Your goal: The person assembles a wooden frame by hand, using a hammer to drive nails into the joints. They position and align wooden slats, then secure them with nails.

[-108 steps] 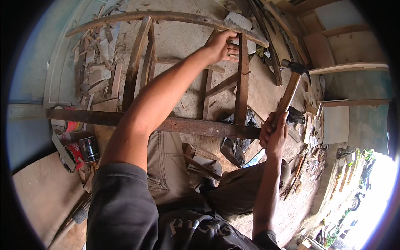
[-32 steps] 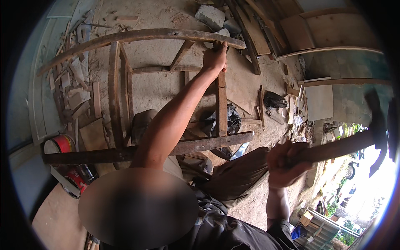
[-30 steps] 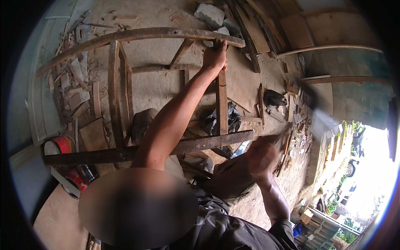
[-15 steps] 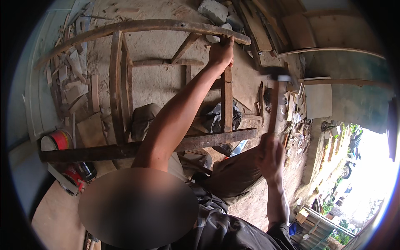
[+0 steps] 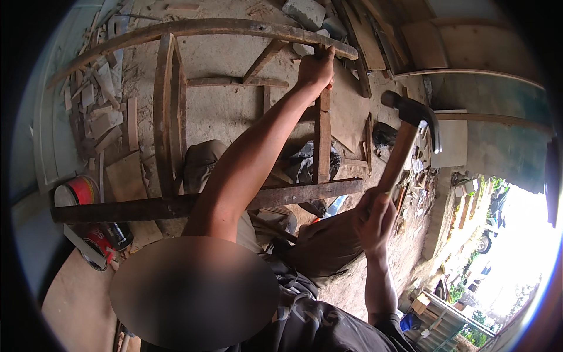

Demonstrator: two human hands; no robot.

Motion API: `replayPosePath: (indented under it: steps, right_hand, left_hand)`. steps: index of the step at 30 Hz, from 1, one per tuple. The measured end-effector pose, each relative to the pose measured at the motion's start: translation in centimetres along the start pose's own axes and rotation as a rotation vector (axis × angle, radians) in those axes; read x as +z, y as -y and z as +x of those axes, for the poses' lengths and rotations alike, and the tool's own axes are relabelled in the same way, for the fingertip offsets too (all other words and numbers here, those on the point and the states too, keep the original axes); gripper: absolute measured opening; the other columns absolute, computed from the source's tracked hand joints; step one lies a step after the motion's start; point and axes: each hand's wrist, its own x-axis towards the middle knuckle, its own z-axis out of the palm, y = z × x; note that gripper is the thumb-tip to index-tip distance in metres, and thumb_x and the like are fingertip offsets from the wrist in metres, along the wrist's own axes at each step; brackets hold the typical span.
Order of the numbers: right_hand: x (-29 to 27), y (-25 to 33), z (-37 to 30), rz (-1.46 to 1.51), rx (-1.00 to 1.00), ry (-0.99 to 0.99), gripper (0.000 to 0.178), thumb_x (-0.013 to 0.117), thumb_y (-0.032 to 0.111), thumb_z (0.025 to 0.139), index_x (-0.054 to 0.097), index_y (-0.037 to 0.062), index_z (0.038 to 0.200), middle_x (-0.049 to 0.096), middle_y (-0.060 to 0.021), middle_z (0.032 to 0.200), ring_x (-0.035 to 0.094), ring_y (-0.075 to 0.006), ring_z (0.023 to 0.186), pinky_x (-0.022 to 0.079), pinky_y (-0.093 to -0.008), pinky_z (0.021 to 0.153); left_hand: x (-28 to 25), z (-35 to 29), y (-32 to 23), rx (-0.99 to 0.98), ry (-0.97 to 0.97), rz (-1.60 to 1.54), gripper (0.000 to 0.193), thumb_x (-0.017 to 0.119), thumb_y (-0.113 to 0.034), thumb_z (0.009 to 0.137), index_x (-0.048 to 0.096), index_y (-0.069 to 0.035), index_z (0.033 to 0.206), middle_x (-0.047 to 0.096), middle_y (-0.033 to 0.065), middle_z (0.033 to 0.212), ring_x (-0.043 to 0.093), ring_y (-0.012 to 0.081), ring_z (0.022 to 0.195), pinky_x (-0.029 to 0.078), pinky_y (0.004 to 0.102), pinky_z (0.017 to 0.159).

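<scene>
My left hand is closed round the end of a wooden crosspiece, just below the far rail of a rough wooden frame. Its thumb side rests by that rail. In my right hand, a claw hammer is held by the wooden handle, head raised and tilted to the right, apart from the frame. The near rail runs beneath my left forearm, and a second, thicker crosspiece joins the two rails at left. A short diagonal brace meets the far rail.
Wood offcuts lie heaped at left. Paint cans stand near the left end of the near rail. A concrete block sits beyond the far rail. Boards lean at far right, and a black plastic bag lies under the frame.
The hammer's head has swung right and slightly down, with its claw now turned toward the right. My right hand has shifted slightly left. My left hand keeps its hold on the frame.
</scene>
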Motion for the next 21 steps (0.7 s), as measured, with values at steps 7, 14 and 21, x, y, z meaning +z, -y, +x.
replayPosePath:
  steps: [7,14,21]
  right_hand:
    - [-1.3,0.4,1.3,0.074,0.053,0.029,0.044,0.034,0.048,0.100,0.049,0.0078,0.091,0.037,0.0024,0.053,0.032,-0.0053,0.037,0.023,-0.0212,0.031]
    - [-2.5,-6.0,0.5,-0.652,-0.267,0.048,0.041,0.047,0.046,0.095,0.053,0.0058,0.090,0.046,0.0004,0.062,0.043,-0.0104,0.051,0.034,-0.0254,0.042]
    - [-0.6,0.0,-0.4,0.068,0.029,-0.044,0.052,0.035,0.054,0.098,0.046,0.0076,0.076,0.034,0.0045,0.050,0.032,-0.0045,0.037,0.025,-0.0208,0.033]
  left_hand:
    - [-0.3,0.2,0.1,0.005,0.000,-0.009,0.046,0.059,-0.045,0.091,0.053,0.001,0.095,0.047,0.0035,0.059,0.046,0.0127,0.043,0.042,0.0301,0.039]
    - [0.7,-0.3,0.1,0.018,0.017,-0.039,0.050,0.060,-0.047,0.090,0.054,0.003,0.093,0.050,0.0059,0.059,0.048,0.0150,0.042,0.045,0.0316,0.039]
    - [0.4,-0.4,0.2,0.034,0.003,-0.010,0.049,0.055,-0.047,0.092,0.051,-0.001,0.073,0.052,0.0066,0.055,0.053,0.0157,0.042,0.046,0.0309,0.037]
